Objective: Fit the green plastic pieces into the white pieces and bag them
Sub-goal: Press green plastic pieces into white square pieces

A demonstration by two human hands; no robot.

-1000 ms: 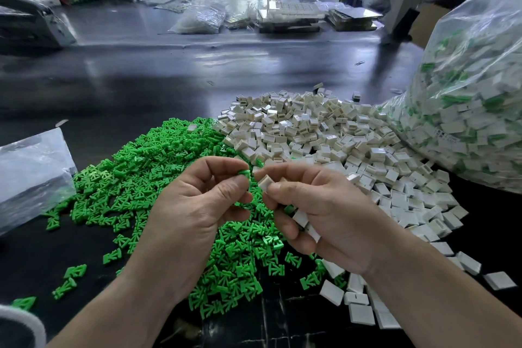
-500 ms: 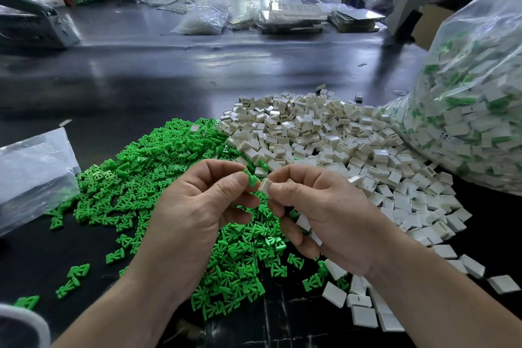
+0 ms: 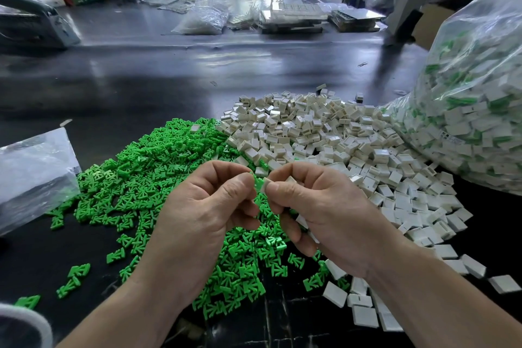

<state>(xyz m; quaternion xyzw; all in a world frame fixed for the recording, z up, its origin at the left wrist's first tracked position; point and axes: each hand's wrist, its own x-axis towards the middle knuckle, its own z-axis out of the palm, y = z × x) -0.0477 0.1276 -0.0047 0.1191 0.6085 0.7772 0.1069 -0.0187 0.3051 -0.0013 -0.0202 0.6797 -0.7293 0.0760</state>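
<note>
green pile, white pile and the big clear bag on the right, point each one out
green pile (image 3: 158, 178): head view, on the middle of the heap.
white pile (image 3: 324, 133): head view, on the middle of the heap.
big clear bag (image 3: 485, 45): head view, on the upper part of its plastic wall.

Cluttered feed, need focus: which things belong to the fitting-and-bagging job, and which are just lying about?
Job: green pile, white pile, green piece pinched by left hand, white piece pinched by right hand, filled bag.
Lying about: far crumpled bag, stacked trays.
</note>
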